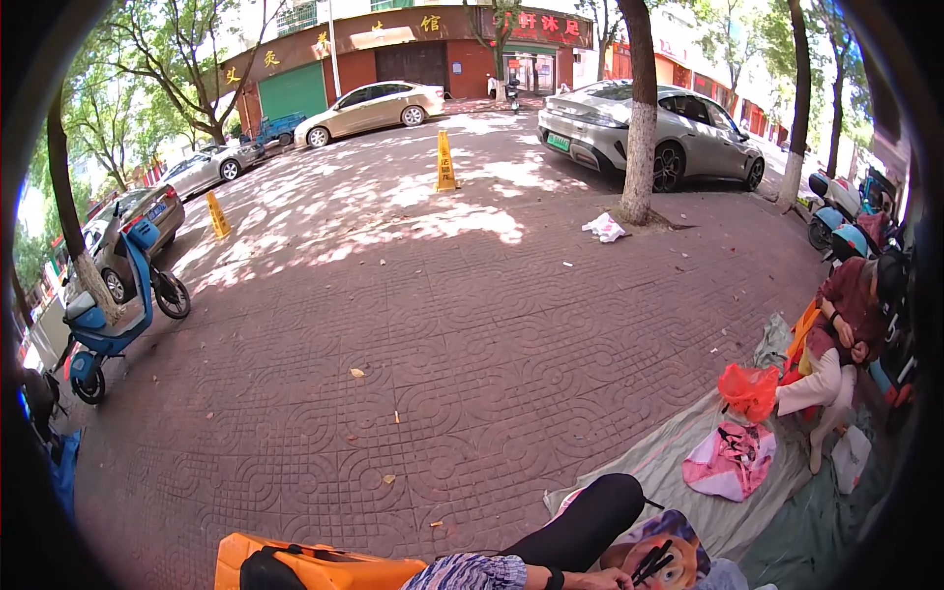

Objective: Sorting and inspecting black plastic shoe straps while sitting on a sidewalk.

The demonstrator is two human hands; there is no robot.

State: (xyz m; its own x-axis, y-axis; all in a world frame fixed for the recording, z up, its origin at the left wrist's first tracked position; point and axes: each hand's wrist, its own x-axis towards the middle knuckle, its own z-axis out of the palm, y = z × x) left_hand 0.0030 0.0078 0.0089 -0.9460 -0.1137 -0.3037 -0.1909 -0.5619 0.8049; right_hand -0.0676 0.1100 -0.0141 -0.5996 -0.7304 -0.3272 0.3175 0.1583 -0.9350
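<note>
I am outdoors in a town, on a wide street-side pavement: the reddish-brown paving point(295, 413) around me is patterned with rings and ridged lines. Beyond it lies a grey roadway point(364, 202) dappled with sunlight, where a beige sedan point(374, 108) and a silver car with a green plate point(708, 143) stand. Tall leafy trees with white-painted lower trunks point(641, 162) line the pavement. To my left stands a blue two-wheeled scooter point(110, 340); a yellow wedge-shaped marker point(445, 167) stands ahead. Across the road, a long brown signboard point(364, 37) and a green roller shutter point(293, 93) show shopfronts.
</note>
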